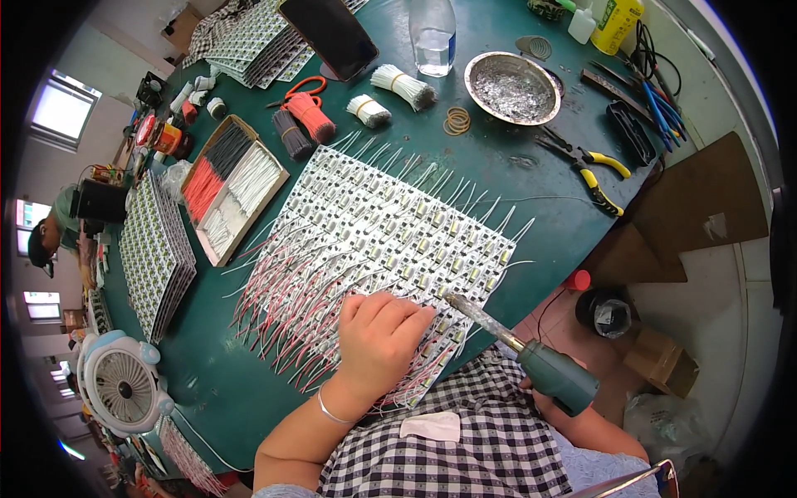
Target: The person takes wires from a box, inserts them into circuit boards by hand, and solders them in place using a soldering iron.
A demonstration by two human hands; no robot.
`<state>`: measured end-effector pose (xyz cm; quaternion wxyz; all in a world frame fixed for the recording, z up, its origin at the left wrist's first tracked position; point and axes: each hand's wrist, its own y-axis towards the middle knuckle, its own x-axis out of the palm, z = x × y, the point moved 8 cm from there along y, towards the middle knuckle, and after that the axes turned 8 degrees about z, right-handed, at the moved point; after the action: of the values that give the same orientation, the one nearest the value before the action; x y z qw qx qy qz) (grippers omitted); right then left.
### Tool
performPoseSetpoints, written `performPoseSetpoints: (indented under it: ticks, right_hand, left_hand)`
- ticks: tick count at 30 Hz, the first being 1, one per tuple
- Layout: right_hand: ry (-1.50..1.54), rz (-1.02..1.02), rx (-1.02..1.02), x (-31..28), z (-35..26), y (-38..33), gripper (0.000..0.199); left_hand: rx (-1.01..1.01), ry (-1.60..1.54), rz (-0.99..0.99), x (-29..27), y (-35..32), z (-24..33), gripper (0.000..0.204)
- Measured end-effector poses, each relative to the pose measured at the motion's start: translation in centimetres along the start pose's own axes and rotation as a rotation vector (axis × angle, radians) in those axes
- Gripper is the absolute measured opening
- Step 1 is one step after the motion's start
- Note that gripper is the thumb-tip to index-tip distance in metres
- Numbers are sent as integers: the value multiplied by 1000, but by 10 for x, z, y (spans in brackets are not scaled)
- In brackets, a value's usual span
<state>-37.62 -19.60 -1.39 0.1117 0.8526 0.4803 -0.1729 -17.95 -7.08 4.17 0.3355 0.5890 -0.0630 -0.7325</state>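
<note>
A white circuit board panel (pixel 390 217) full of small components lies before me, with many thin red and white wires (pixel 286 311) fanning off its near left side and white wires standing along its far edge. My left hand (pixel 378 336) rests over the panel's near part, fingers bent and pressed together; whatever they pinch is hidden beneath them. In my right hand (pixel 540 398), mostly covered by the tool, is a soldering iron (pixel 556 378) with a green handle. Its dark, crusted tip reaches over the panel just right of my left fingers; whether it touches a joint is unclear.
Beyond the panel are bundled wires (pixel 309 116), a metal bowl (pixel 513 90) and yellow-handled pliers (pixel 585 170). Left stand a cardboard tray (pixel 241 184) of cut wires, stacked panels (pixel 154 257) and a fan (pixel 124 386). Another person (pixel 60 220) bends at the far left.
</note>
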Motion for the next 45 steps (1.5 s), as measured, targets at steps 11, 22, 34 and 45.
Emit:
performPoseSetpoints:
  ticks: [11,22,34,45]
  right_hand:
    - [-34,40,-13,0,-11,10,16]
    - [12,2,-44,-1,-10,12,15]
    - [138,-31,9,3,2,7,29]
    - [119,-23,-41,9,3,9,22]
  left_hand:
    - [-117,0,50,0,6,-8,17]
    - [-110,84,-91,0,2,-5,18]
    - [-124,21,-21,2,5,-6,18]
    - [-124,39,-17,2,6,-3,18]
